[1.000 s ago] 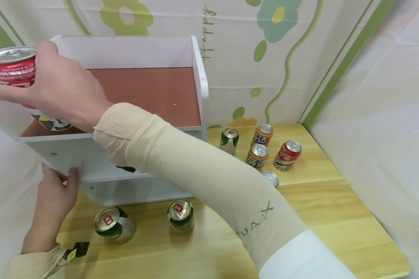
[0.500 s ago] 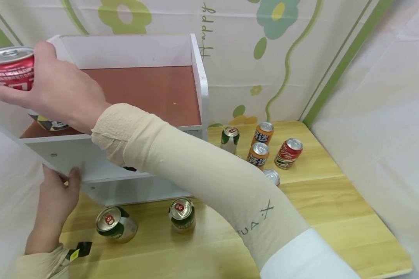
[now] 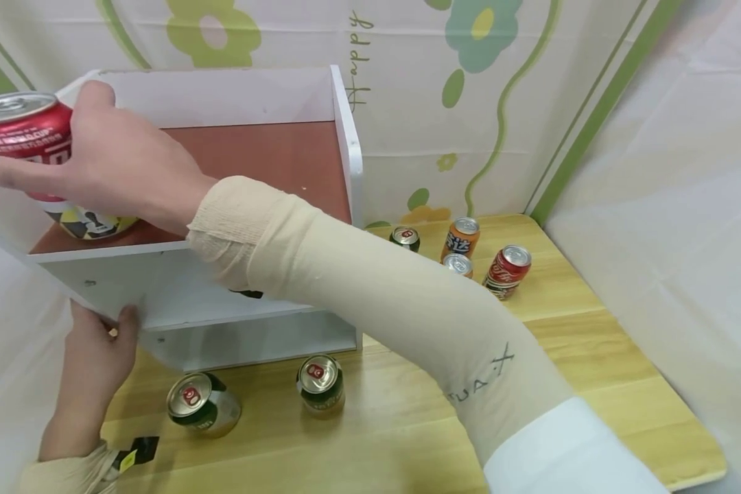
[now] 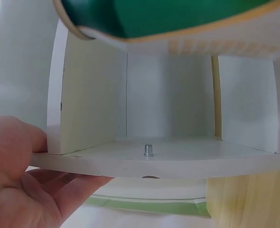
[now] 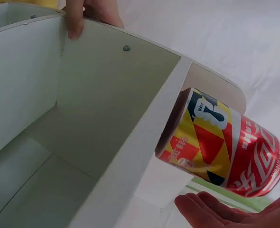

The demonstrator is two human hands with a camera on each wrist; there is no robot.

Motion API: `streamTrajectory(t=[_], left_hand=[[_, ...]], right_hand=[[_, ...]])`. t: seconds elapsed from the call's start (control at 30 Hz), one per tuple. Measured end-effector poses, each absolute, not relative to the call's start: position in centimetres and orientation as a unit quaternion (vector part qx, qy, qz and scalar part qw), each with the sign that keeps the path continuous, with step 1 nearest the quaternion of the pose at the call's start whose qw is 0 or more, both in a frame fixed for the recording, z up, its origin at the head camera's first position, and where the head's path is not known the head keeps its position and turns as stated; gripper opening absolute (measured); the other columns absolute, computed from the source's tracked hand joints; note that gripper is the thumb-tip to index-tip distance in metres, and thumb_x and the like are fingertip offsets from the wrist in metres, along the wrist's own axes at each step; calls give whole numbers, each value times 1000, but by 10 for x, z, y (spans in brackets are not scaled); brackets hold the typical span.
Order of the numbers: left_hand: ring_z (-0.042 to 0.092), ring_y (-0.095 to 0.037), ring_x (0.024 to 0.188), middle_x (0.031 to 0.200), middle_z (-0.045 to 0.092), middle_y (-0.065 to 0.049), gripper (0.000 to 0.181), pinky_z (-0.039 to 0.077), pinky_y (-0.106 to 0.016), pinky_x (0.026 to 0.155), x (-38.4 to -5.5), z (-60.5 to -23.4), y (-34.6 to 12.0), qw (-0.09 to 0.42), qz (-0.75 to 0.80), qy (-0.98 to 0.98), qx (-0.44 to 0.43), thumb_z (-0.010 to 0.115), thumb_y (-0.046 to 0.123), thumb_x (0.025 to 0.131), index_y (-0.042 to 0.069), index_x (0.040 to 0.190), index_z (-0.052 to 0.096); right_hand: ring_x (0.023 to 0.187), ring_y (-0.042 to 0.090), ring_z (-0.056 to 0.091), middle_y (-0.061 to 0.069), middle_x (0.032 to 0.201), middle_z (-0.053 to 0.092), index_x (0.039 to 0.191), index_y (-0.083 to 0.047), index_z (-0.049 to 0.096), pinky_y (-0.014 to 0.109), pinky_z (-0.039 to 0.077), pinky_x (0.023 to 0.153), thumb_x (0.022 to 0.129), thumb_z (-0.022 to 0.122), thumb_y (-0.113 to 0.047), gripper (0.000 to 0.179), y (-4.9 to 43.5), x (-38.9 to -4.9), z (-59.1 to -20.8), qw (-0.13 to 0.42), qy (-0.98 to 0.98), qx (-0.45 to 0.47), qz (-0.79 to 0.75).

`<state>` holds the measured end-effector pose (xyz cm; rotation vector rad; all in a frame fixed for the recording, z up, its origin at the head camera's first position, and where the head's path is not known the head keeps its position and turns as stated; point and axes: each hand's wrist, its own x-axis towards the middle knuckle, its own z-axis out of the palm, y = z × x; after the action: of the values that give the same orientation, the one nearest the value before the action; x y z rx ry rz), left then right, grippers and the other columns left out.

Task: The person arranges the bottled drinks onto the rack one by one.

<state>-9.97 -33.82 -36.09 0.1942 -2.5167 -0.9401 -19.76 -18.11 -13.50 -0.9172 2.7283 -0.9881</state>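
Note:
A red soda can with yellow and black patches near its base stands at the left front of the brown top board of a small white shelf unit. Around it, my right hand is spread, the thumb crossing in front. In the right wrist view, a gap shows between the can and the fingers. My left hand grips the unit's lower left side panel, thumb inside and fingers beyond the edge. A green can looms close to the left wrist camera.
Two green-topped cans stand on the wooden table before the unit. Right of it are an orange can, another partly behind my sleeve, a red can and a green can. White curtains hang around the table.
My right hand has shifted slightly rightward relative to the red can, showing more of the can's side. My left hand keeps its hold on the panel. The head view has shifted a little.

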Motion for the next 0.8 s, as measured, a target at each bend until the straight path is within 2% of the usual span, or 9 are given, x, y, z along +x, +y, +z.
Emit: streamTrajectory(t=[0.07, 0.13, 0.23, 0.37, 0.43, 0.57, 0.67, 0.73, 0.8], left_hand=[[43, 12, 86, 121, 54, -39, 50, 34, -4, 58, -100, -360, -337, 221, -336, -913, 71, 46, 14, 103, -2, 145, 22], [55, -4, 88, 119, 55, -39, 50, 34, -4, 58, -101, -359, -336, 220, -333, -914, 72, 46, 14, 103, -2, 144, 23], [57, -12, 87, 117, 56, -39, 49, 34, -5, 58, -101, -358, -336, 220, -330, -915, 73, 46, 14, 103, -2, 143, 23], [41, 15, 82, 112, 58, -37, 48, 35, -5, 57, -100, -358, -336, 229, -332, -912, 69, 47, 13, 102, -2, 142, 24], [37, 21, 81, 111, 57, -37, 48, 35, -5, 58, -99, -359, -335, 234, -334, -911, 65, 47, 13, 102, -2, 142, 24], [36, 21, 81, 114, 57, -37, 49, 34, -4, 58, -97, -358, -335, 235, -332, -911, 63, 47, 12, 102, -2, 143, 24], [35, 22, 81, 113, 56, -38, 49, 35, -6, 57, -96, -357, -335, 231, -332, -912, 63, 47, 12, 102, -4, 142, 23], [35, 22, 81, 113, 56, -39, 49, 35, -7, 56, -96, -357, -335, 229, -332, -913, 63, 47, 12, 102, -4, 142, 23], [35, 23, 81, 113, 56, -39, 49, 35, -7, 55, -96, -357, -336, 228, -332, -913, 63, 47, 12, 102, -5, 142, 23]], right_hand=[[78, -10, 55, -23, 104, 48, 142, -32, 19, 9, 45, 65, 82, 74, -65, 88, -173, -197, -133, 52, 888, -307, -339], [79, -10, 55, -22, 104, 48, 140, -31, 22, 9, 45, 67, 83, 74, -63, 83, -167, -198, -131, 52, 882, -314, -349], [82, -11, 56, -21, 106, 48, 136, -32, 25, 8, 46, 68, 84, 74, -61, 77, -163, -206, -132, 53, 874, -323, -360], [84, -10, 57, -23, 107, 49, 130, -38, 25, 10, 47, 69, 79, 76, -67, 78, -170, -227, -146, 50, 869, -316, -378], [83, -10, 59, -23, 106, 53, 127, -41, 24, 12, 48, 70, 75, 77, -70, 80, -172, -236, -154, 56, 866, -310, -389], [82, -6, 62, -21, 105, 60, 119, -43, 36, 16, 51, 72, 75, 80, -66, 66, -160, -235, -156, 86, 838, -331, -425], [89, -7, 61, -21, 112, 56, 118, -43, 43, 16, 50, 76, 78, 80, -63, 58, -140, -226, -151, 84, 833, -348, -422], [98, -10, 57, -23, 124, 50, 131, -47, 37, 17, 48, 82, 75, 78, -69, 73, -129, -226, -151, 67, 847, -343, -401], [111, -11, 51, -22, 140, 40, 146, -52, 17, 20, 47, 90, 67, 74, -81, 101, -125, -236, -160, 49, 864, -331, -376]])
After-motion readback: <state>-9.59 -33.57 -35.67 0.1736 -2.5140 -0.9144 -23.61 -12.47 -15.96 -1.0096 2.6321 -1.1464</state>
